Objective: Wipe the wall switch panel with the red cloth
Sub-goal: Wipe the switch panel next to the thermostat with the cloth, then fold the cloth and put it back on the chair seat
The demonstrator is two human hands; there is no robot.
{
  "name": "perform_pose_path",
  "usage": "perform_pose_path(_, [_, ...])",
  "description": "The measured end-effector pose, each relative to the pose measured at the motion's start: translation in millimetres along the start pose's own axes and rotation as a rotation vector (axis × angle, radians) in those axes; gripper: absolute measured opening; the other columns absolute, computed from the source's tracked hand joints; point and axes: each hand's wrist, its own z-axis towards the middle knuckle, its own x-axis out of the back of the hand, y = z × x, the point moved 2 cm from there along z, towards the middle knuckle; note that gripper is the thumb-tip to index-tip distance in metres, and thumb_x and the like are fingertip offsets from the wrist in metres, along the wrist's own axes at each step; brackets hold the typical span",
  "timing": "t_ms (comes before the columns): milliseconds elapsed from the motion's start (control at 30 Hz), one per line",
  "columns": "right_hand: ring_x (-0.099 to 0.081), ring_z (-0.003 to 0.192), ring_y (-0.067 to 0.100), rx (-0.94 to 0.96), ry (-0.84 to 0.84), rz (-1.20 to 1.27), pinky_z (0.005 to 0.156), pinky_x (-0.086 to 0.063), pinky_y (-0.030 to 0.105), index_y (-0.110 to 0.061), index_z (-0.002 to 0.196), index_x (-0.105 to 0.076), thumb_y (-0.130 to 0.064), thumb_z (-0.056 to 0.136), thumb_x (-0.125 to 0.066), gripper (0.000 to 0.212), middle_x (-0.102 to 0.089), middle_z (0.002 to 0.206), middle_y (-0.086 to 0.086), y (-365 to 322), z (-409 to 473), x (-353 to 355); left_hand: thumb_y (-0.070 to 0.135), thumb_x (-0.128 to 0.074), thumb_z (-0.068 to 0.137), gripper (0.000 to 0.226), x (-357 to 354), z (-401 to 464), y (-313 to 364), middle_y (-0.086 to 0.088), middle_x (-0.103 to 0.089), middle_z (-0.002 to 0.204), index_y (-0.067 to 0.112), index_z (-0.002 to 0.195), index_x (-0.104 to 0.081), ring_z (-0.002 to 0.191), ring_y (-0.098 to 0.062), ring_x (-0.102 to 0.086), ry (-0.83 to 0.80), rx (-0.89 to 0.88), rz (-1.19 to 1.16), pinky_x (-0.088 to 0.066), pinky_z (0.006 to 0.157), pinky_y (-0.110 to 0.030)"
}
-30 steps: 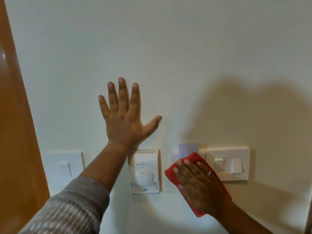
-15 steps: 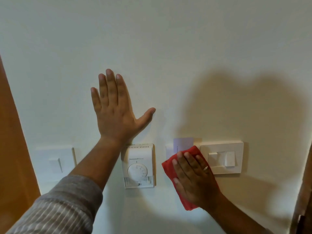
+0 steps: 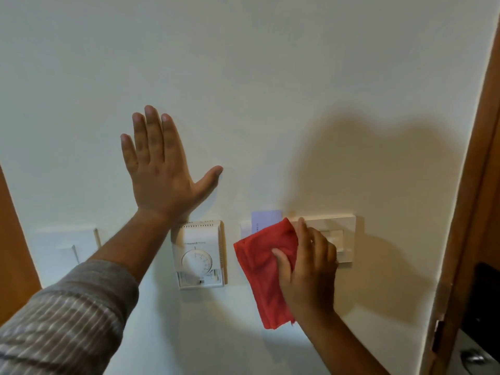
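A red cloth [image 3: 263,262] hangs folded against the white wall, held by my right hand [image 3: 308,269]. The hand and cloth cover the left half of a cream switch panel [image 3: 347,234]; its right part and top edge show. The cloth's upper left corner overlaps a key-card slot [image 3: 266,221] with a pale card in it. My left hand [image 3: 159,169] lies flat on the wall above a white dial thermostat [image 3: 200,253], fingers together and thumb out, holding nothing.
A second white switch plate [image 3: 65,244] sits at the left, beside an orange-brown door edge [image 3: 13,247]. A wooden door frame [image 3: 470,212] runs down the right side, with a dark gap and a metal handle [image 3: 472,357] at the bottom right.
My right hand has slid right with the cloth, from the card slot onto the switch panel. The view has shifted right, bringing the door frame in. My left hand stays flat on the wall.
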Motion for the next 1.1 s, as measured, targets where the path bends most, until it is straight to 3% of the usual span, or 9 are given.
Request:
perform_pose_path(167, [-0.056,0.100,0.033,-0.243,-0.244,0.226,0.080,-0.049,0.042,-0.011,0.101,-0.067,-0.032,0.081,-0.080,0.032,-0.064,0.103,0.006,-3,9,15,0.079,-0.040,0.088,0.114,18,-16,11,-0.029,-0.001,0.170,0.001,0.162,-0.005,0.158,-0.047,0.000,-0.162,0.079,-0.118,-0.003,0.126,-0.063])
perform_pose_path(300, [-0.056,0.076,0.009,-0.340,-0.394,0.519,0.066,-0.045,0.024,-0.033,0.073,-0.048,-0.026,0.075,-0.083,0.036,-0.058,0.078,-0.014,1,2,20,0.065,-0.057,0.082,0.104,55,-113,40,-0.027,-0.012,0.169,-0.001,0.158,-0.031,0.159,-0.041,-0.009,-0.141,0.251,-0.448,-0.023,0.124,-0.062])
perform_pose_path(400, [-0.063,0.072,0.003,-0.502,-0.579,0.858,0.067,-0.051,0.026,-0.033,0.079,-0.057,-0.037,0.071,-0.080,0.024,-0.068,0.080,-0.013,-5,-14,18,0.073,-0.065,0.079,0.104,80,-201,67,-0.001,-0.020,0.173,0.011,0.157,-0.037,0.160,-0.018,-0.017,-0.228,0.301,-0.752,-0.031,0.124,-0.037])
perform_pose_path(500, [-0.071,0.085,0.022,-0.650,-0.646,1.078,0.078,-0.055,0.043,-0.029,0.087,-0.065,-0.040,0.066,-0.078,0.027,-0.075,0.088,0.003,-26,-34,21,0.075,-0.072,0.066,0.096,96,-220,79,0.035,-0.045,0.152,0.042,0.150,-0.038,0.138,0.016,-0.041,-0.432,0.627,-1.079,-0.035,0.110,-0.004])
perform_pose_path(533, [-0.072,0.088,0.026,-0.665,-0.654,1.116,0.081,-0.056,0.045,-0.026,0.089,-0.067,-0.036,0.068,-0.078,0.026,-0.076,0.092,0.008,-38,-41,24,0.073,-0.073,0.066,0.089,99,-220,76,0.030,-0.056,0.144,0.043,0.145,-0.045,0.129,0.015,-0.052,-0.533,0.744,-1.155,-0.041,0.107,-0.008])
perform_pose_path(600, [-0.073,0.089,0.027,-0.714,-0.640,1.179,0.080,-0.058,0.041,-0.021,0.091,-0.068,-0.027,0.073,-0.079,0.022,-0.076,0.095,0.012,-60,-53,33,0.065,-0.073,0.077,0.067,102,-216,61,0.001,-0.074,0.129,0.028,0.133,-0.066,0.117,-0.011,-0.071,-0.739,0.964,-1.405,-0.054,0.105,-0.033])
perform_pose_path(667, [-0.074,0.086,0.025,-0.785,-0.606,1.210,0.072,-0.059,0.034,-0.019,0.093,-0.067,-0.023,0.078,-0.080,0.021,-0.076,0.094,0.012,-85,-64,43,0.052,-0.070,0.082,0.056,113,-215,39,-0.011,-0.077,0.120,0.017,0.125,-0.071,0.112,-0.028,-0.074,-0.829,1.081,-1.533,-0.056,0.103,-0.047])
perform_pose_path(900, [-0.074,0.077,0.018,-1.041,-0.513,1.148,0.063,-0.058,0.029,-0.013,0.103,-0.062,-0.032,0.081,-0.079,0.034,-0.077,0.086,0.004,-190,-120,59,0.059,-0.067,0.088,0.058,166,-268,-64,-0.014,-0.077,0.120,0.016,0.127,-0.068,0.110,-0.032,-0.075,-1.160,1.271,-1.568,-0.064,0.088,-0.042])
perform_pose_path(1100, [-0.071,0.094,0.015,-1.019,-0.783,0.895,0.070,-0.058,0.030,-0.040,0.111,-0.050,-0.049,0.093,-0.060,0.023,-0.072,0.109,0.000,-246,-201,50,0.039,-0.059,0.098,0.034,177,-302,-136,-0.012,-0.080,0.109,0.017,0.121,-0.071,0.094,-0.027,-0.079,-0.962,1.374,-1.486,-0.064,0.071,-0.035])
